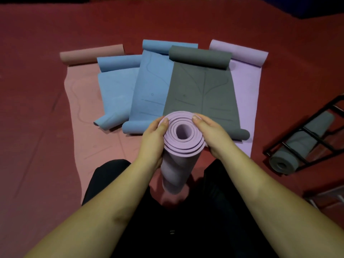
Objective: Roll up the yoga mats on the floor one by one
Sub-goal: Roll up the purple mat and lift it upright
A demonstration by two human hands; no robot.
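A rolled lilac yoga mat (178, 164) stands upright on the floor between my knees, its spiral end facing the camera. My left hand (154, 140) grips its left side near the top, and my right hand (210, 135) grips the right side. Beyond it several mats lie spread and overlapping on the red floor: a pink mat (81, 112) at the left, a light blue mat (115, 90), a second blue mat (152, 86), a grey mat (202, 90) and a lilac mat (245, 84) at the right. Their far ends are curled up.
A black wire rack (305, 135) lies at the right with a rolled grey mat (297, 146) inside it. The red floor (37, 90) stretches around the mats. My dark trousers (186, 220) fill the lower middle.
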